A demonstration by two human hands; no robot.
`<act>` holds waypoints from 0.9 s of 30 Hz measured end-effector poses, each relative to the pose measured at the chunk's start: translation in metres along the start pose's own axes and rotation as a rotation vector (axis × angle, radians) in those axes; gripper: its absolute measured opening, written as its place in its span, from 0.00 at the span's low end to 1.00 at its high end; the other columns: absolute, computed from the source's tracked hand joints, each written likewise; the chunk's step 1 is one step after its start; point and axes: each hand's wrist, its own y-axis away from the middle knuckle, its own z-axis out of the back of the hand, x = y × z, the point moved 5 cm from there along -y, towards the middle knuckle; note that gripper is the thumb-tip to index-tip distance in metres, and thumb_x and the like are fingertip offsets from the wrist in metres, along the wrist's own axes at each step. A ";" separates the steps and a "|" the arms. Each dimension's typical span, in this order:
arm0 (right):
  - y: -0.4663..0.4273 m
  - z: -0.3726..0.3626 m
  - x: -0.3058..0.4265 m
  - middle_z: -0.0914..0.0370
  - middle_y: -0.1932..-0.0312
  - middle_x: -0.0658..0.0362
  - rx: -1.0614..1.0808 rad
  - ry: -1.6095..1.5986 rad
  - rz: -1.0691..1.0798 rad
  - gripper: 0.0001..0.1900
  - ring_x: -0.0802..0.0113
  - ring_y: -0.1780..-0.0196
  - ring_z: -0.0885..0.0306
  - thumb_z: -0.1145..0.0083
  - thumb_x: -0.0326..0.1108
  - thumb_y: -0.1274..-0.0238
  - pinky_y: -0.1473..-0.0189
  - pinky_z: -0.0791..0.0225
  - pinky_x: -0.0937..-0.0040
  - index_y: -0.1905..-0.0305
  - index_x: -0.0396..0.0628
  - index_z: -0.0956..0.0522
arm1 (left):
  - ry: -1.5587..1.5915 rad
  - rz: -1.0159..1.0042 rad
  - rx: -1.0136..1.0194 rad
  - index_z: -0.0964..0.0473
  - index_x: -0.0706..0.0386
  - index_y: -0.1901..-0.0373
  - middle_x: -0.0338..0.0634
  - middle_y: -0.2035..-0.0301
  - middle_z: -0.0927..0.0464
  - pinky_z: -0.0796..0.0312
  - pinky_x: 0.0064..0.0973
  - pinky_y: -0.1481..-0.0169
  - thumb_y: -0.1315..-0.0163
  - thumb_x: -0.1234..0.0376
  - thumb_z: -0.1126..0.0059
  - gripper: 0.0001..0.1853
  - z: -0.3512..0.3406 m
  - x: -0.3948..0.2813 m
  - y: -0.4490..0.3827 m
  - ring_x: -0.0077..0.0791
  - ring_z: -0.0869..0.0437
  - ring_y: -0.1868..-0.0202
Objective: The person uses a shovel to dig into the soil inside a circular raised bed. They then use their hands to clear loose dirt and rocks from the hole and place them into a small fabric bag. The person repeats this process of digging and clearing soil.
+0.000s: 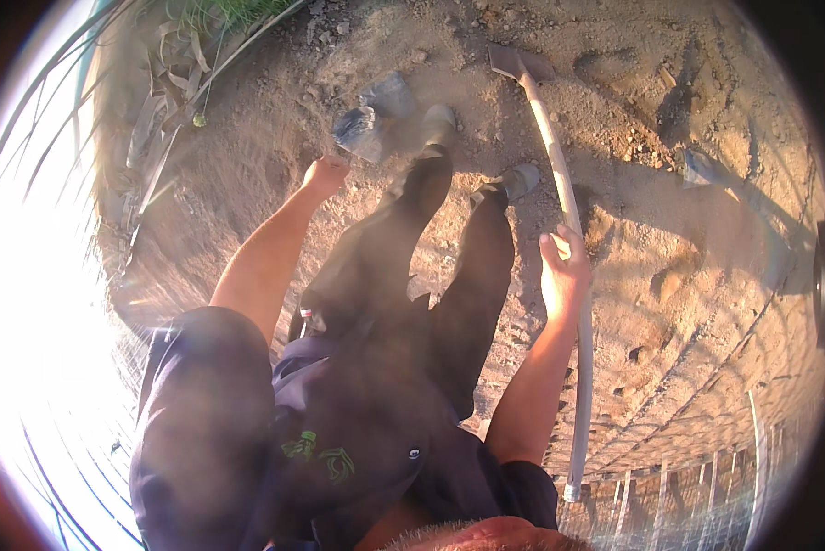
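Note:
A shovel (552,141) with a long wooden handle slants down the right side. Its flat metal blade (515,62) rests on the soil beyond my feet. My right hand (565,272) has its fingers curled at the middle of the handle, which passes behind the hand. The thumb stands slightly apart from the fingertips. My left hand (326,175) is closed in a loose fist, with nothing visible in it. Just beyond it in the view is a crumpled dark grey piece (360,132), seemingly plastic. A second grey piece (388,95) lies behind that one.
My shoes (520,180) stand on dry, uneven soil (660,296) with clods and hollows. Dry leaves (171,62) and green grass (237,10) edge the upper left. A small pale piece (698,167) lies at right. Fence-like bars (663,482) rise at lower right; glare whitens the left.

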 end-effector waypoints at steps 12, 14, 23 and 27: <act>-0.271 -0.230 0.038 0.09 0.55 0.49 0.155 0.193 0.527 0.18 0.59 0.51 0.08 0.31 0.41 0.29 0.48 0.17 0.63 0.41 0.44 0.17 | -0.062 -0.169 -0.192 0.17 0.59 0.42 0.55 0.51 0.12 0.20 0.40 0.41 0.39 0.53 0.30 0.28 -0.037 -0.016 -0.217 0.49 0.11 0.48; -0.323 -0.293 0.012 0.08 0.54 0.50 0.243 0.080 0.543 0.17 0.58 0.49 0.08 0.31 0.40 0.29 0.47 0.17 0.62 0.44 0.42 0.15 | -0.132 -0.216 -0.249 0.21 0.59 0.36 0.59 0.42 0.17 0.23 0.41 0.34 0.41 0.51 0.27 0.34 -0.052 -0.038 -0.263 0.53 0.15 0.40; -0.358 -0.562 -0.059 0.14 0.40 0.41 0.593 -0.043 0.393 0.26 0.52 0.38 0.13 0.34 0.41 0.29 0.36 0.23 0.59 0.34 0.35 0.20 | -0.093 -0.066 -0.172 0.41 0.60 0.18 0.65 0.33 0.24 0.30 0.42 0.24 0.51 0.45 0.16 0.62 -0.054 0.032 -0.411 0.54 0.20 0.31; -0.394 -0.612 -0.113 0.14 0.41 0.45 0.614 -0.104 0.303 0.31 0.62 0.43 0.14 0.35 0.36 0.26 0.44 0.20 0.64 0.25 0.32 0.30 | 0.083 -0.269 -0.017 0.28 0.67 0.27 0.61 0.38 0.19 0.30 0.42 0.28 0.50 0.50 0.13 0.52 -0.068 -0.005 -0.428 0.47 0.19 0.34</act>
